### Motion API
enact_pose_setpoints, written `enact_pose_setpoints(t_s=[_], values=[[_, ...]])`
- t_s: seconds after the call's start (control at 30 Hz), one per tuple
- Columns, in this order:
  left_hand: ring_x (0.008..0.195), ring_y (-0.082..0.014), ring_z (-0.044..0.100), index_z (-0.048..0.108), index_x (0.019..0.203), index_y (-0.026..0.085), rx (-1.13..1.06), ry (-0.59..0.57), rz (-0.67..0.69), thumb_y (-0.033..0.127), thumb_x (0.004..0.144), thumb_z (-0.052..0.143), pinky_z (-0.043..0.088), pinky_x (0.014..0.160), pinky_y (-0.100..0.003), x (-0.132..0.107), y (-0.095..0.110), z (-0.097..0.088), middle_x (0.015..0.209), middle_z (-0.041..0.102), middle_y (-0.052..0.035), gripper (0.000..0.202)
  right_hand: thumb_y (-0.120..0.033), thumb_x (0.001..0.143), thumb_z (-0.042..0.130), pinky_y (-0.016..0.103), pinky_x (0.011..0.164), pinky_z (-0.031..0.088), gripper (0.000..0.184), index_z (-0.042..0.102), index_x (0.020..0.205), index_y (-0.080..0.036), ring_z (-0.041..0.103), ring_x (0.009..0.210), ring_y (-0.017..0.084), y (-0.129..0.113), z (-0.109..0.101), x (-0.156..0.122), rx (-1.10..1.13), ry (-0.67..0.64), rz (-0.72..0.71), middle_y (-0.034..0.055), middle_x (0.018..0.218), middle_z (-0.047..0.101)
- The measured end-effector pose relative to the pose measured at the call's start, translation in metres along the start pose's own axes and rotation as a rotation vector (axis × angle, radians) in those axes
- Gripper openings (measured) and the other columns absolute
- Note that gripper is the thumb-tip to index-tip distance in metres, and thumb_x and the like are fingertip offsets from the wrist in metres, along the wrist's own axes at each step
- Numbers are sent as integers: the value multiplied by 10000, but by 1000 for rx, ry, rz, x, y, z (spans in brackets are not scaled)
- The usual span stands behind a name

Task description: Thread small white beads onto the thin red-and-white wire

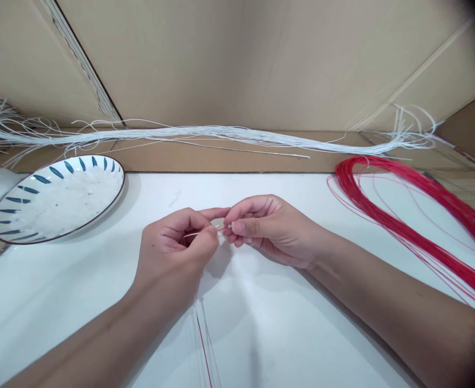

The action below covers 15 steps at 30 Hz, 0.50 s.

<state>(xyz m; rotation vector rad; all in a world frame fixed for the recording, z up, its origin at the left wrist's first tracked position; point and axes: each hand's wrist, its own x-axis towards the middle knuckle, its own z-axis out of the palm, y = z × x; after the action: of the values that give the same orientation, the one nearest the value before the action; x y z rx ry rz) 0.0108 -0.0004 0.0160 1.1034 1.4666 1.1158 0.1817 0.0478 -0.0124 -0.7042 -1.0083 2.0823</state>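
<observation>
Nearest the camera, a thin red strand (203,347) and a few white strands (199,328) ran down the white surface (286,328) from under the hands. The left hand (176,242) was closed in a pinch, thumb and forefinger pressed on the strands' upper ends. The right hand (267,226) met it fingertip to fingertip, also pinched shut on the short red-and-white bit between them. Such strands looked very light, limp and thin, likely slippery, so they would be best held right at the ends between fingertip pads, as both hands did. To the right lay a thick red bundle (419,215) in a loop on the surface. Along the far edge stretched a long white bundle (229,134), frayed at both ends, in front of a cardboard wall (229,59). At the left stood a white plate (55,199) with blue leaf marks on its rim.
</observation>
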Motion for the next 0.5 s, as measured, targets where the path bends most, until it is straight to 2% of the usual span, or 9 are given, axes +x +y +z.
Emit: enact_pose_setpoints(t_s=[0.23,0.4,0.5], values=[[787,-194,738,641,526,197,-45,4,1,236,670,655,524,621,-248,0,0,1,971,824,-43,151,-178,747,886,214,693,586,87,806,780,-168,681,687,91,-1,1,0,-15,3,-2,24,771,763],[764,-175,726,658,561,196,-5,17,24,239,708,670,508,590,-236,-3,-1,2,1048,821,-54,154,-137,758,852,221,680,575,56,811,784,-166,668,676,93,-1,3,0,-36,9,-50,18,743,752],[821,-188,728,696,607,205,25,13,50,283,742,695,509,591,-240,-6,-1,2,1110,813,-57,156,-135,757,852,228,688,568,61,809,791,-161,669,675,95,-1,4,0,-35,13,-76,24,738,750]])
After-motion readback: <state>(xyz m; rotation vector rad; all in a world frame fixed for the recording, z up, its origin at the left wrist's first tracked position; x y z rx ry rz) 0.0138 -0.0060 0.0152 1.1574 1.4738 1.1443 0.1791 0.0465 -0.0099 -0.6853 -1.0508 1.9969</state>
